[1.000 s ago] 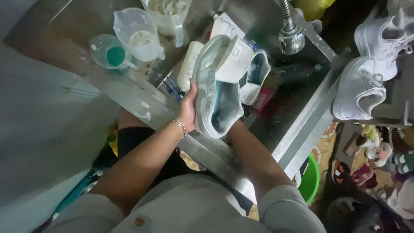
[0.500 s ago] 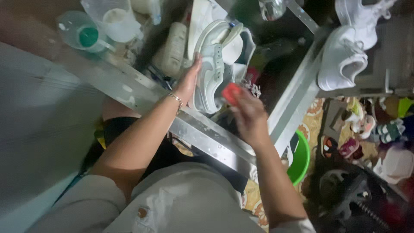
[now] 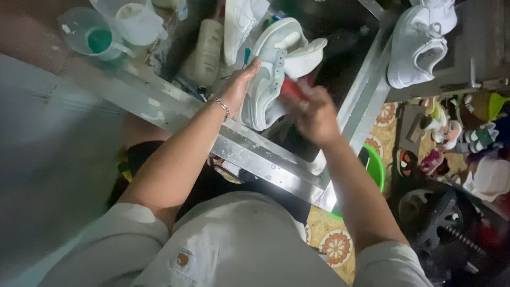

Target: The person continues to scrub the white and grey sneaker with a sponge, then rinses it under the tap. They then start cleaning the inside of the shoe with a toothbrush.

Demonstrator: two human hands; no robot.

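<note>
While L hand (image 3: 240,87) steadies sneaker (image 3: 271,72), cup (image 3: 98,38) (green inside).

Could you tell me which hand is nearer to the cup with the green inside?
Left. The left hand holds the shoe, closer to the cup; the right hand is beyond the shoe.

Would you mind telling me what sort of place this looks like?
Probably a small shoe-cleaning spot at a metal sink: the left hand holds a pale sneaker over it, the right hand grips a red-handled tool, and another white sneaker sits on the ledge.
</note>
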